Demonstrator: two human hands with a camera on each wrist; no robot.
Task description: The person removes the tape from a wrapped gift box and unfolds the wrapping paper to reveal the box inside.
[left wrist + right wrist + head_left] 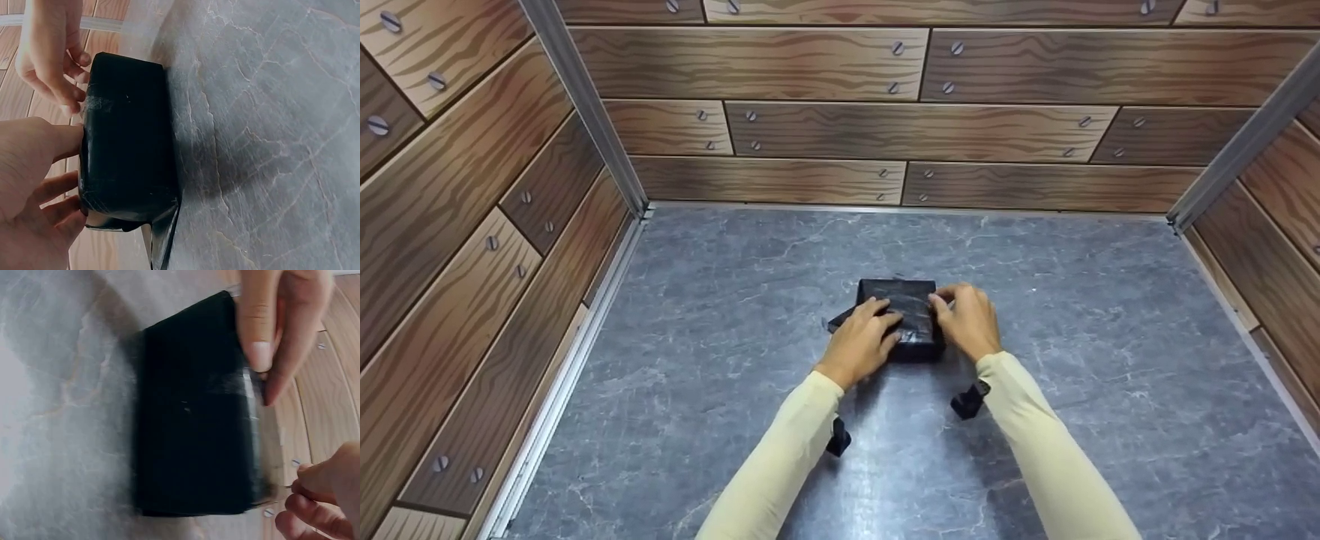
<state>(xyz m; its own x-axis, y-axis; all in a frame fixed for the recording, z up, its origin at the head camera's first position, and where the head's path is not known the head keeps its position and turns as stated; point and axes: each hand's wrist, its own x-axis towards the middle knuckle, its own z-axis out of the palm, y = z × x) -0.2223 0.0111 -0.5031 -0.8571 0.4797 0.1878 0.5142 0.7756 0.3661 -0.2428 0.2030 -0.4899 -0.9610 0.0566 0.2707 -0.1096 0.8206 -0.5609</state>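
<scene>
We see a box-shaped black parcel lying flat on a gray marbled surface, its wrapping a smooth, faintly creased plastic film that throws back glossy highlights from the top face. Its corners are softly rounded, and a band of clear tape crosses from the top edge onto the near side, wrinkled and slightly shiny. At the parcel's left end we note a loose flap of the same film, tapering to a pointed fold.

We find the left hand on the left part of the parcel's top, fingers spread and fairly straight, their tips touching the film. The right hand, at the parcel's right edge, is narrowed, thumb and forefinger pinching a thin edge of the covering; blur keeps us from telling whether this is tape or film. Pale yellow sleeves of soft cloth reach the wrists, and black wrist cameras hang on the near side of the parcel.

Beneath and around the parcel, we observe fine white veins branching across the surface. Beyond it rises a back wall patterned with wavy-grained brown planks and slotted screw heads, framed by gray metal posts
</scene>
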